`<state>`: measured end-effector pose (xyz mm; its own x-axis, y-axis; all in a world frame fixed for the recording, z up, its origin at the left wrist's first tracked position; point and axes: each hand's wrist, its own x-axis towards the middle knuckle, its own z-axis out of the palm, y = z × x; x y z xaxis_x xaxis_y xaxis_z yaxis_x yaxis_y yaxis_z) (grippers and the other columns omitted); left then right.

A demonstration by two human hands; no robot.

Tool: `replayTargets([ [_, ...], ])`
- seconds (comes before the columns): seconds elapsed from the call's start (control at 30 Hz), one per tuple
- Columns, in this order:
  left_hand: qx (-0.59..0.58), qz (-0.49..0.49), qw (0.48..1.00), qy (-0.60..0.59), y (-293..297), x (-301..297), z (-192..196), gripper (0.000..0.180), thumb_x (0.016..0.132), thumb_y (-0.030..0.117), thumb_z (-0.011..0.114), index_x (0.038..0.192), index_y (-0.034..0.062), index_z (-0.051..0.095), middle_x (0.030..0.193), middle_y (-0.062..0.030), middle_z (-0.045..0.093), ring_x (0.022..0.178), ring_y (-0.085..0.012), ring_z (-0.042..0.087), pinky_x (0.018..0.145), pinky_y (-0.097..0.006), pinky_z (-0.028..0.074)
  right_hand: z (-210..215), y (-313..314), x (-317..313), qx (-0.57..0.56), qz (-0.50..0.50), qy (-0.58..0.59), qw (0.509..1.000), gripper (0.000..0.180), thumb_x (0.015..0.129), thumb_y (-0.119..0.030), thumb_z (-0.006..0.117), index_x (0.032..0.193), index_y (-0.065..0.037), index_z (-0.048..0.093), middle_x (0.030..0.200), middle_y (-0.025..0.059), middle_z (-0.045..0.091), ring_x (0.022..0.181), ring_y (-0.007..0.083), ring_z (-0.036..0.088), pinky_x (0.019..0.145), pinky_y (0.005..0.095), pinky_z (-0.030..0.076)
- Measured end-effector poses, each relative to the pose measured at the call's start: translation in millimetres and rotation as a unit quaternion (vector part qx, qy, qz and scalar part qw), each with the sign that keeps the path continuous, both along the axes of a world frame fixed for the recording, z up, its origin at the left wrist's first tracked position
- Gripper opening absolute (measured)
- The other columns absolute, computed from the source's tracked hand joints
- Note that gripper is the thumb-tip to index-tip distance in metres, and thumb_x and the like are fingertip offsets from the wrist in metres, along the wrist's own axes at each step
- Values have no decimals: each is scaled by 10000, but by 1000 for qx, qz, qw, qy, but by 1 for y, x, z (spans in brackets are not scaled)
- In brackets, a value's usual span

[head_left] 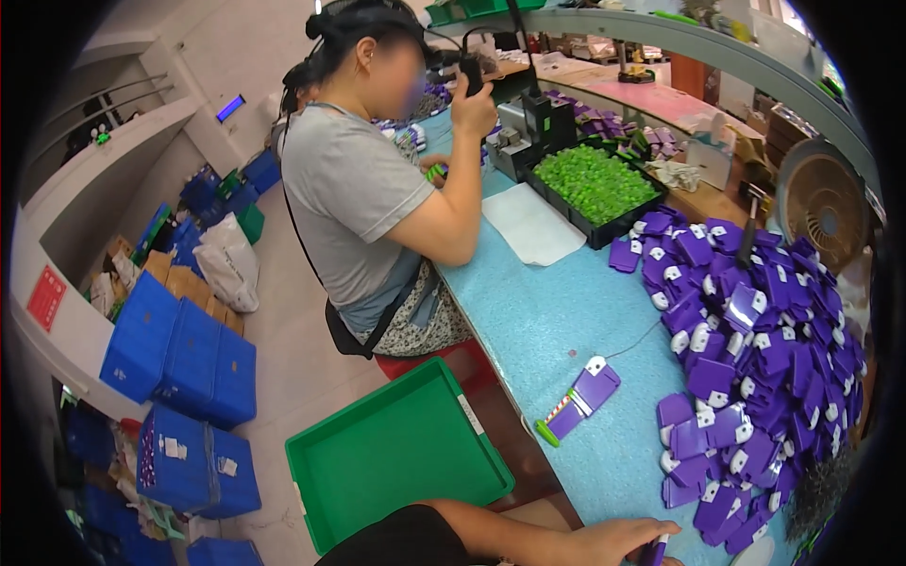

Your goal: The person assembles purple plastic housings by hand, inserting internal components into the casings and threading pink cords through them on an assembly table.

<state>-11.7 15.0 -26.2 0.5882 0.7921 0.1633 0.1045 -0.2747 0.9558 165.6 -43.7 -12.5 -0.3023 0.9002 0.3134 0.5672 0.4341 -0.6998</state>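
At the lower edge my left hand (613, 541) is closed around a purple plastic piece (654, 550), cut off by the picture's edge. My right hand is out of view. Farther up the blue table (528, 311) lies a purple and white piece (595, 385) with a thin wire running from it. A striped strip with a green end (550, 429) joins its lower side. Right of my hand spreads a big heap of purple pieces with white ends (755, 349).
A green tray (316, 443) stands beside the table's left edge. Ahead, a co-worker (354, 179) in a grey shirt holds up a black tool (471, 74). Near them are a white sheet (531, 226) and a black tray (604, 231) of green parts. Blue bins (184, 358) line the left.
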Motion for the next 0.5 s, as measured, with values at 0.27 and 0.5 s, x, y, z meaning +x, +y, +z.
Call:
replayTargets([
  [0.27,-15,11,999,-33,1,2,-5,708,715,464,680,1169,-29,450,885,-168,570,778,-319,576,631,-362,460,-12,13,10,60,29,33,997,284,807,-192,586,939,57,557,894,212,586,815,361,559,784,463,425],
  [0.5,-17,-28,999,7,2,2,-10,779,691,551,651,1178,-22,447,916,-177,589,809,-326,593,652,-374,482,-4,17,10,-8,13,66,998,268,762,-195,641,913,20,591,876,178,611,786,346,591,754,431,447],
])
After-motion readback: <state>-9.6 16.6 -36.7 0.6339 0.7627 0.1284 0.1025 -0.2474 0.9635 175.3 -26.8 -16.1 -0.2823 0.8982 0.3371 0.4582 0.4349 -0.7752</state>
